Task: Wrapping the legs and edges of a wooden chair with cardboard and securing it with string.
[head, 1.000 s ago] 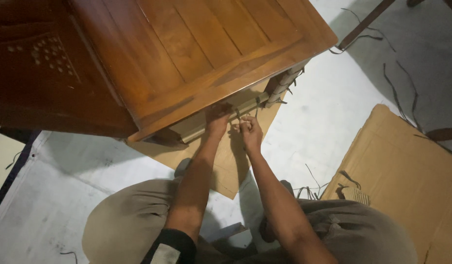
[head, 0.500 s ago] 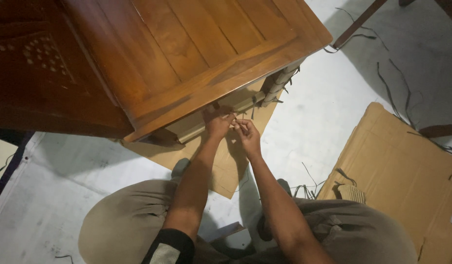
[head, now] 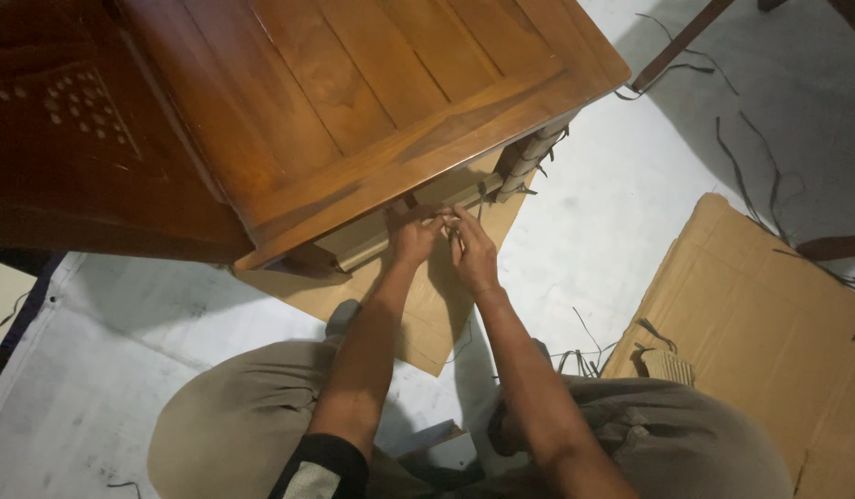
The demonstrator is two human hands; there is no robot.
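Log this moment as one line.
left hand: at strap under cabinet edge | right hand: pinching strap | cardboard beneath | grip unclear

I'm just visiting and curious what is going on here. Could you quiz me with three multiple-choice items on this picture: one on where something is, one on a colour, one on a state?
1. Where are the two hands?
A. On the large cardboard sheet at the right
B. Together at the lower edge of the wooden cabinet
C. Resting on the knees

2. What colour is the cabinet?
A. White
B. Green
C. Reddish brown

3. How is the cabinet's leg?
A. Wrapped in cardboard
B. Bare
C. Broken off

Answers: 1 B, the left hand and right hand meet under the edge of the wooden cabinet. 2 C, its panels are reddish brown. 3 A, the leg is bound in cardboard strips.
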